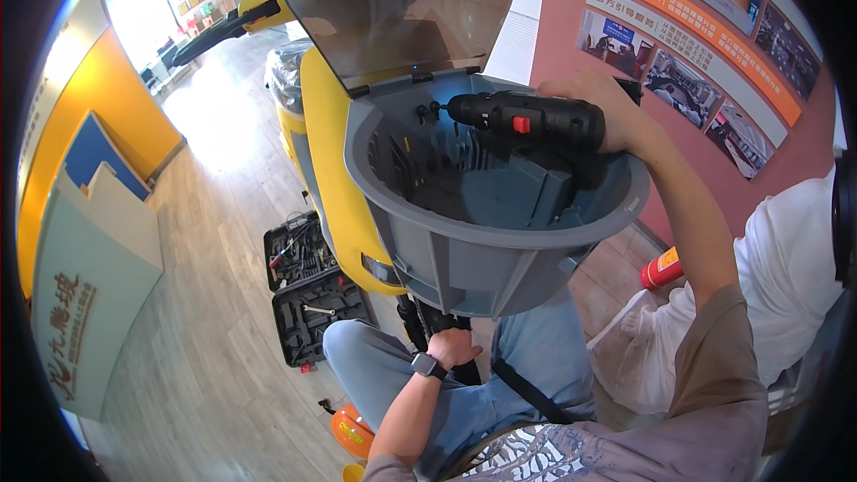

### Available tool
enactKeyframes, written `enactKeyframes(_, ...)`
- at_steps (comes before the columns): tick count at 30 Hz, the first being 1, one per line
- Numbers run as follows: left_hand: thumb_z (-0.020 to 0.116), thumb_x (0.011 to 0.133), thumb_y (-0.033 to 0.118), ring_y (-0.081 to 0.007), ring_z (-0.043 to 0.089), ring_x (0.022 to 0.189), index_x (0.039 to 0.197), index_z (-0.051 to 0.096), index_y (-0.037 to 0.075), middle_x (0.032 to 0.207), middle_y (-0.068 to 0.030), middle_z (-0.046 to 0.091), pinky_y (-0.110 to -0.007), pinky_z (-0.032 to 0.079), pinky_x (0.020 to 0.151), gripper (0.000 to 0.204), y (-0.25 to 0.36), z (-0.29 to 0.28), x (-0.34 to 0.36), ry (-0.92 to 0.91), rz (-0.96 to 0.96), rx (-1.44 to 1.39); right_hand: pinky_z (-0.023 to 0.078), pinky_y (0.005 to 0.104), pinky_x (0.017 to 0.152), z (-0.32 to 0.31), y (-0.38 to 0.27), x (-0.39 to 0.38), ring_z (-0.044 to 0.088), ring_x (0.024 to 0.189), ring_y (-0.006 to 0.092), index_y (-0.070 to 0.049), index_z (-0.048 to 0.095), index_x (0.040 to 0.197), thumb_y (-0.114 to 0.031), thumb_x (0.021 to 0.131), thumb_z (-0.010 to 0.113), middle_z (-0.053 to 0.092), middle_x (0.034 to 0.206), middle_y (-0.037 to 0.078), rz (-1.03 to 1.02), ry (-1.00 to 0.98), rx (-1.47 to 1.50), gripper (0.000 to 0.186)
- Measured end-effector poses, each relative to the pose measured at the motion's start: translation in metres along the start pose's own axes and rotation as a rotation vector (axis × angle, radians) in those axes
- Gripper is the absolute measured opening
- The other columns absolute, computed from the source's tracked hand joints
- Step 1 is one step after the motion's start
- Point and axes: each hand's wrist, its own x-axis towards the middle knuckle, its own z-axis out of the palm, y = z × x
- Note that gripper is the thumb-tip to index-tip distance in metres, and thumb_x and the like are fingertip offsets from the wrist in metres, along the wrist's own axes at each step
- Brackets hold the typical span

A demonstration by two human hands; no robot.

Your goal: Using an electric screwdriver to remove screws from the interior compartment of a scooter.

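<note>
My right hand (pixel 609 105) is wrapped round a black cordless drill (pixel 527 121) with a red switch, held level over the rim of a grey plastic basket (pixel 464 254). The drill's nose points left, at small black fasteners (pixel 427 112) on the basket's inner wall. A bluish light falls on that wall. Whether the bit touches a fastener is hard to see. Under the basket, my left hand (pixel 453 348), with a watch on its wrist, is closed beside black parts (pixel 414 321); what its fingers hold is hidden.
A tinted lid (pixel 397 9) stands raised behind the basket on the yellow machine body (pixel 326 161). An opened black tool case (pixel 312 308) and an orange helmet (pixel 352 431) lie on the floor at left. At right are a red fire extinguisher (pixel 661 270) and white cloth (pixel 763 286).
</note>
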Motion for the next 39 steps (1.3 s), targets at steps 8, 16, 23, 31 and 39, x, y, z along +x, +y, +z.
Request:
enactKeyframes(8,0.061,0.090,0.056,-0.0389,0.071,0.101,0.111,0.073,0.005,0.107,-0.0207,0.074,-0.048,0.058,0.086,0.057,0.0007,-0.0013,-0.0001,-0.011,-0.005,0.018,0.054,0.0421,0.077,0.0008,-0.0003,-0.0012,0.070,0.082,0.0386,-0.010,0.071,0.097,-0.021,0.068,0.075,0.072,0.086,0.018,-0.004,0.028,-0.012,0.032)
enactKeyframes(16,0.061,0.090,0.056,-0.0395,0.072,0.100,0.108,0.074,0.005,0.106,-0.0213,0.074,-0.049,0.058,0.085,0.056,0.0006,-0.0014,-0.0004,-0.007,0.005,0.012,0.054,0.0418,0.077,0.0001,0.0019,-0.0005,0.069,0.082,0.0389,-0.010,0.071,0.097,-0.021,0.069,0.074,0.072,0.086,0.018,-0.008,0.003,0.014,0.031)
enactKeyframes(23,0.061,0.090,0.056,-0.0401,0.072,0.099,0.108,0.074,0.005,0.105,-0.0220,0.074,-0.049,0.058,0.085,0.056,0.0006,-0.0025,-0.0015,-0.003,0.006,0.001,0.054,0.0418,0.077,0.0004,0.0009,0.0000,0.069,0.081,0.0388,-0.011,0.071,0.097,-0.022,0.069,0.074,0.072,0.086,0.018,-0.012,0.016,0.029,0.031)
enactKeyframes(31,0.061,0.090,0.056,-0.0405,0.072,0.099,0.109,0.074,0.004,0.105,-0.0225,0.074,-0.049,0.058,0.085,0.056,0.0011,-0.0021,-0.0023,0.005,0.010,0.000,0.054,0.0414,0.077,-0.0002,-0.0024,-0.0018,0.069,0.081,0.0385,-0.010,0.072,0.097,-0.025,0.070,0.073,0.072,0.085,0.019,0.003,0.049,0.008,0.031)
enactKeyframes(39,0.060,0.090,0.056,-0.0399,0.071,0.101,0.110,0.074,0.005,0.106,-0.0218,0.074,-0.049,0.058,0.086,0.056,0.0008,-0.0008,-0.0003,-0.011,0.000,0.004,0.054,0.0411,0.076,-0.0009,-0.0003,-0.0009,0.069,0.081,0.0388,-0.009,0.072,0.097,-0.024,0.070,0.073,0.072,0.086,0.019,0.016,0.001,0.049,0.030)
